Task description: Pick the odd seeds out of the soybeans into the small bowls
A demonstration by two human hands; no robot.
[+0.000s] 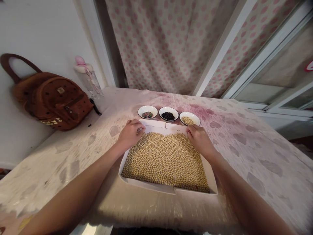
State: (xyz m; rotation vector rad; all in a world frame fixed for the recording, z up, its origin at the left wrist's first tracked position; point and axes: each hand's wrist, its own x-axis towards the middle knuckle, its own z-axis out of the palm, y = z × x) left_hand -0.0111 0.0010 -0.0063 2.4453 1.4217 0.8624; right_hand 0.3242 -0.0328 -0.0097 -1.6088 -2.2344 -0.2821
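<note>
A shallow white cardboard box (156, 187) lies near the front edge of the table, holding a broad layer of yellow soybeans (166, 160). The beans are banked toward the near side, and some of the white bottom shows along the far wall. My left hand (132, 133) is closed on the far left corner of the box, fingers curled over its rim. At the far right corner my right hand (197, 136) pinches the rim in the same way. Just beyond the box stand three small white bowls with dark rims.
The left bowl (143, 110) holds small multicoloured pieces, the middle bowl (164, 110) black beans, the right bowl (194, 117) pale yellow beans. A brown backpack (61, 101) and a clear bottle (89, 78) with a pink top stand at the left. Behind the patterned tablecloth (234, 147) hangs a dotted curtain (161, 45).
</note>
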